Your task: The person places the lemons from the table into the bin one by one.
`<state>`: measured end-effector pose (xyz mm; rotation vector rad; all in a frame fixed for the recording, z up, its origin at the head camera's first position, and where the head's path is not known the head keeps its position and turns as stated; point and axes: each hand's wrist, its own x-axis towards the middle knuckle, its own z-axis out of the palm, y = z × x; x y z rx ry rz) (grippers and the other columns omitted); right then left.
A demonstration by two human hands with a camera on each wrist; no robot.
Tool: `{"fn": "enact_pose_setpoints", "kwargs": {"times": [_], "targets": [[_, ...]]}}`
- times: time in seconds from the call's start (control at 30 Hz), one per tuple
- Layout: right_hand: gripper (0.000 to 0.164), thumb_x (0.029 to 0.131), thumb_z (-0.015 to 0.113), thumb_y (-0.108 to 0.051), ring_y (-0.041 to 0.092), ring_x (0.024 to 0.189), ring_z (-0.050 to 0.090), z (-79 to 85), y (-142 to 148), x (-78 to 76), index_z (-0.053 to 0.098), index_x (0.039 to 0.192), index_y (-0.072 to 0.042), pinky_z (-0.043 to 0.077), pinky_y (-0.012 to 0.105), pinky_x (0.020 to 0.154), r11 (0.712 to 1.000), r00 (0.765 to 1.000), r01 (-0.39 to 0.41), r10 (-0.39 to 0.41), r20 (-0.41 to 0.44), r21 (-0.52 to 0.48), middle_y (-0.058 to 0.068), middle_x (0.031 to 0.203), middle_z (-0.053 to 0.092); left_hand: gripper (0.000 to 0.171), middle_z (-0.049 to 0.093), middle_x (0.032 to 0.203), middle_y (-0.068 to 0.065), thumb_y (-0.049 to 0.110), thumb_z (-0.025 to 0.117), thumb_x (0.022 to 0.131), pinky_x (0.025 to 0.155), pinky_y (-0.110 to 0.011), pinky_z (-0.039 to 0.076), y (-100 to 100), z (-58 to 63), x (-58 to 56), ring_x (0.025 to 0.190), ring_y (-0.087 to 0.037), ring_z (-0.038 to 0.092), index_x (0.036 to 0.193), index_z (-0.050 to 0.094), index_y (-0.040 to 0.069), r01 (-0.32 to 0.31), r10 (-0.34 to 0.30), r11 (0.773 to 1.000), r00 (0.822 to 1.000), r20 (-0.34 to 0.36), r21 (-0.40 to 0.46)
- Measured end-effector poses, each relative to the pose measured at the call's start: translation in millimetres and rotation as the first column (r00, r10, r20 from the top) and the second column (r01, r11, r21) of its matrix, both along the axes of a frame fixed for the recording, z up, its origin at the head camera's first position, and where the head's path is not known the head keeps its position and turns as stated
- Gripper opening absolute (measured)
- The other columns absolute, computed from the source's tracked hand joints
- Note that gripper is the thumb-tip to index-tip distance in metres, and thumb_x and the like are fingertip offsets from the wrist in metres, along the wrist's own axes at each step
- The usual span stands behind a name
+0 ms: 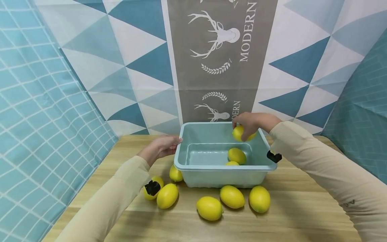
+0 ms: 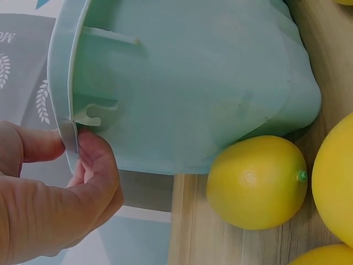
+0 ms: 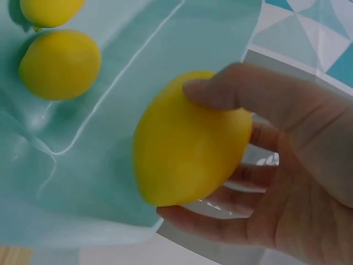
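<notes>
A pale blue-green plastic basin [image 1: 223, 176] stands on the wooden table. Its left rim is pinched between the thumb and fingers of my left hand [image 1: 164, 145], which the left wrist view shows close up [image 2: 71, 193]. Over the basin's back right part, my right hand [image 1: 248, 123] holds a yellow lemon [image 3: 190, 143], thumb on one side and fingers curled round the other. Two lemons lie on the basin floor, one lemon [image 1: 237, 156] in plain sight and another lemon [image 1: 232, 163] mostly hidden by the front rim.
Several lemons lie on the table: a lemon [image 1: 176, 173] by the basin's left side, a lemon [image 1: 167, 196] at the front left, and a lemon [image 1: 209, 208] in front. A patterned cloth [image 1: 145, 67] hangs right behind the basin.
</notes>
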<state>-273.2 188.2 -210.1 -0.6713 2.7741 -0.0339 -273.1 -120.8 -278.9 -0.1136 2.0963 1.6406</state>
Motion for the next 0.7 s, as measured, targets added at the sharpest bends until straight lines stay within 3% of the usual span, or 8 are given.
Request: {"fn": "enact_pose_setpoints", "kwargs": {"times": [0.17, 0.43, 0.57, 0.7], "targets": [[0.043, 0.079, 0.075, -0.011, 0.034, 0.111, 0.057, -6.1, -1.8, 3.0, 0.059, 0.118, -0.005, 0.054, 0.046, 0.089, 0.999, 1.000, 0.023, -0.023, 0.004, 0.049, 0.020, 0.125, 0.058, 0.042, 0.057, 0.096, -0.004, 0.016, 0.047, 0.101, 0.071, -0.016, 0.051, 2.4, -7.8, 1.2, 0.075, -0.007, 0.054, 0.136, 0.044, -0.007, 0.004, -0.004, 1.000, 1.000, -0.002, -0.017], [0.040, 0.081, 0.075, -0.012, 0.038, 0.113, 0.056, -4.9, 9.8, 13.2, 0.059, 0.117, -0.006, 0.053, 0.049, 0.089, 0.999, 0.998, -0.051, 0.051, -0.026, 0.013, 0.022, 0.124, 0.056, 0.041, 0.054, 0.094, -0.002, 0.016, 0.047, 0.101, 0.069, -0.015, 0.050, 4.3, -5.1, -1.3, 0.073, -0.006, 0.053, 0.135, 0.045, -0.006, -0.014, 0.013, 0.999, 1.000, -0.010, -0.033], [0.038, 0.081, 0.075, -0.011, 0.036, 0.109, 0.057, -5.4, 18.6, 23.6, 0.059, 0.114, -0.007, 0.052, 0.049, 0.089, 0.991, 0.988, -0.127, 0.123, -0.090, -0.043, 0.019, 0.117, 0.057, 0.042, 0.054, 0.096, -0.002, 0.017, 0.048, 0.100, 0.068, -0.014, 0.049, 3.3, -0.1, -2.4, 0.073, -0.005, 0.052, 0.136, 0.045, -0.006, -0.017, 0.017, 0.999, 1.000, -0.018, -0.031], [0.034, 0.079, 0.076, -0.009, 0.030, 0.104, 0.056, -13.3, 25.0, 36.8, 0.061, 0.109, -0.009, 0.051, 0.048, 0.090, 0.972, 0.964, -0.208, 0.185, -0.191, -0.113, 0.012, 0.109, 0.059, 0.043, 0.053, 0.096, -0.003, 0.017, 0.048, 0.100, 0.069, -0.015, 0.049, 0.7, 1.1, -2.3, 0.071, -0.005, 0.051, 0.137, 0.044, -0.005, -0.019, 0.019, 0.999, 1.000, -0.011, -0.036]]}}
